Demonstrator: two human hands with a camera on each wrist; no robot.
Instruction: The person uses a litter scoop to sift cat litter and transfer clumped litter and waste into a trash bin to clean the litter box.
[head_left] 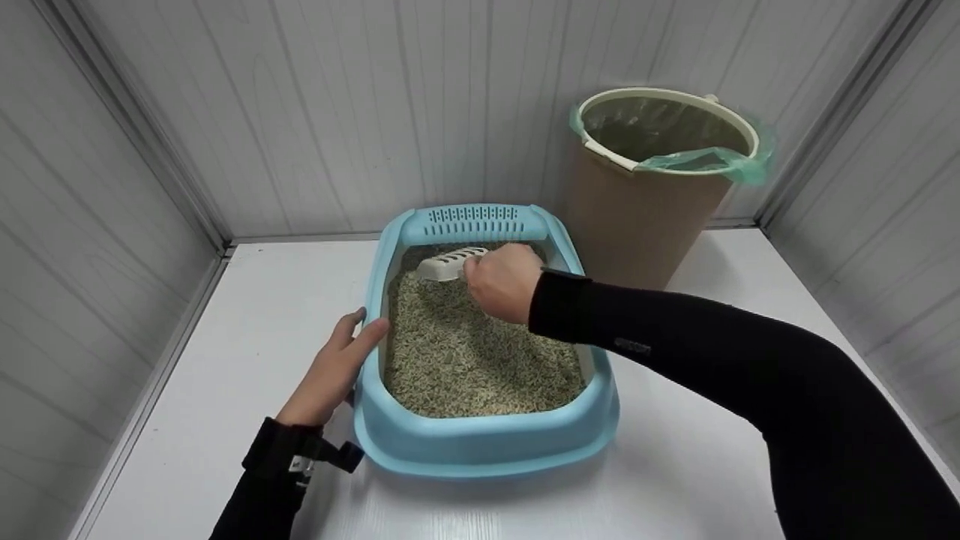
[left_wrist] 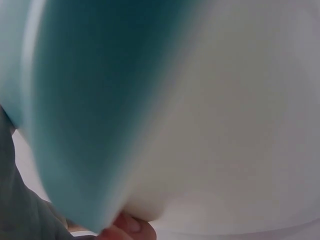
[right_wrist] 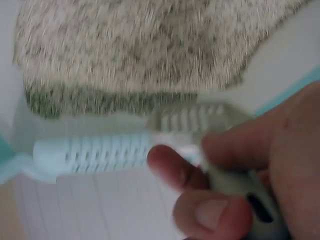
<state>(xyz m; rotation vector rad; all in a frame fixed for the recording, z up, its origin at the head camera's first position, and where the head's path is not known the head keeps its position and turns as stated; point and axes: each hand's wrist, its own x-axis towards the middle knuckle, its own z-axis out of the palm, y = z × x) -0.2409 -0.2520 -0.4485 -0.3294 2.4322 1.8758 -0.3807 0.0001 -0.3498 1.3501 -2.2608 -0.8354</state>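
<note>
A blue litter box (head_left: 480, 442) filled with grainy litter (head_left: 480, 360) stands on the white table. My right hand (head_left: 504, 283) grips a light slotted litter scoop (head_left: 450, 264) by its handle, over the far part of the litter. In the right wrist view, fingers curl round the scoop's handle (right_wrist: 240, 195), and its slotted head (right_wrist: 192, 117) overlaps the box's far wall. My left hand (head_left: 337, 371) holds the box's left rim, thumb on top. Fingertips (left_wrist: 132, 227) show under the rim's edge in the left wrist view, where the box wall fills most of the frame.
Behind the box to the right stands a tall brown trash bin (head_left: 630, 217) lined with a green plastic bag (head_left: 750, 166). Panelled walls (head_left: 315, 112) enclose the table (head_left: 255, 315) at the back and on both sides.
</note>
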